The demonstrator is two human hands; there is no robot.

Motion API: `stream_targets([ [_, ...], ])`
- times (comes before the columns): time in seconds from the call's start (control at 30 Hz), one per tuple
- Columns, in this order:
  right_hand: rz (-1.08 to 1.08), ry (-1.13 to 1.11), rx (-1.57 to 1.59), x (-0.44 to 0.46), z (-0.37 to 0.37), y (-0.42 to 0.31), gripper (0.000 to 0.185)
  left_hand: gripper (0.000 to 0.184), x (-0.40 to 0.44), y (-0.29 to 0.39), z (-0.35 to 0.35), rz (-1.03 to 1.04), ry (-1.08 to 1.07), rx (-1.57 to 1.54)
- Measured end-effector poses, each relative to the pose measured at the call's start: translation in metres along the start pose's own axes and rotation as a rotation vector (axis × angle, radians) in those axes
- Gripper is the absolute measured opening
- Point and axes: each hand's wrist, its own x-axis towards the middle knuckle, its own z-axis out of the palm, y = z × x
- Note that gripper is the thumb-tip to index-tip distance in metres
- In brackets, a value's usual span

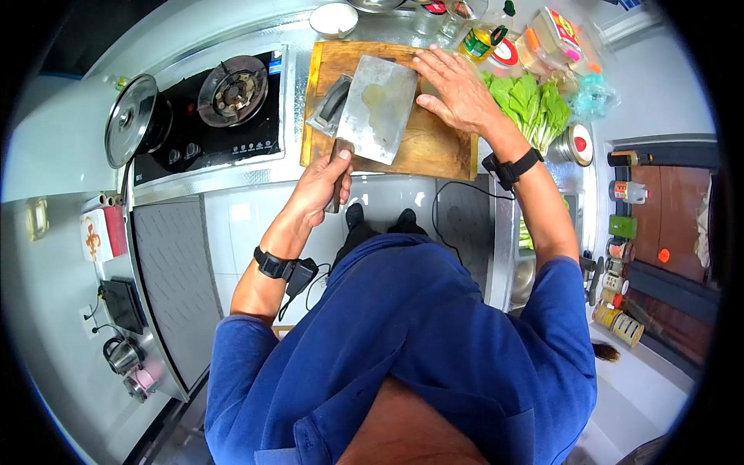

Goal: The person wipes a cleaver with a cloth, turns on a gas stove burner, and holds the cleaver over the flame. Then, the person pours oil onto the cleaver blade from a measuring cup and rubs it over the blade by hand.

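Observation:
A wide cleaver lies flat-side up above the wooden cutting board, its grey blade marked by a brownish wet patch. My left hand is closed around its dark handle at the board's front edge. With fingers stretched out, my right hand is over the board's right side, fingertips beside the blade's far right corner. Whether they touch the blade I cannot tell. Partly hidden under the blade's left side is a grey tool with a black handle, its kind unclear.
Left of the board is a gas stove with a lidded pot. Leafy greens, an oil bottle and plastic containers crowd the right. A white bowl stands behind the board. Cables hang from both wrist devices.

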Motion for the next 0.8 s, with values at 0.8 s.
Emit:
stream_targets([
  [0.8,-0.105,-0.154,-0.022,0.029,0.010,-0.036,0.081,0.038,0.010,-0.009,0.003,-0.030,-0.060,0.000],
])
